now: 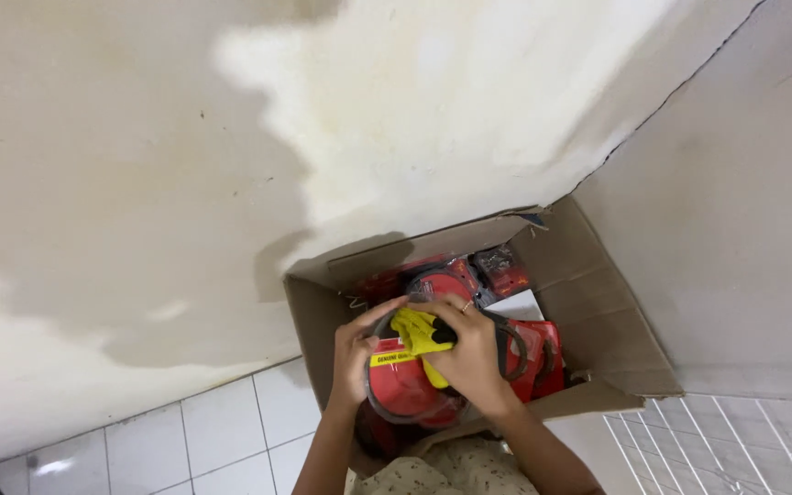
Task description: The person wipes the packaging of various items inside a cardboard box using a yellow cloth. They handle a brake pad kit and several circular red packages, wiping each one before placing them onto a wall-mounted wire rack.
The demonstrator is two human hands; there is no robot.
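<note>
Both hands, left [352,353] and right [471,353], clasp the red-and-yellow packet [410,367] between them.

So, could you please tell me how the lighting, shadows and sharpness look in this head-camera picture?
Head view: soft, uneven light, brightest on the stained wall; the cardboard box throws a dim shadow onto the wall to its left; a small glare spot sits on the floor tile; both hands, left hand and right hand, and the red packet look slightly soft; the frame is tilted.
</note>
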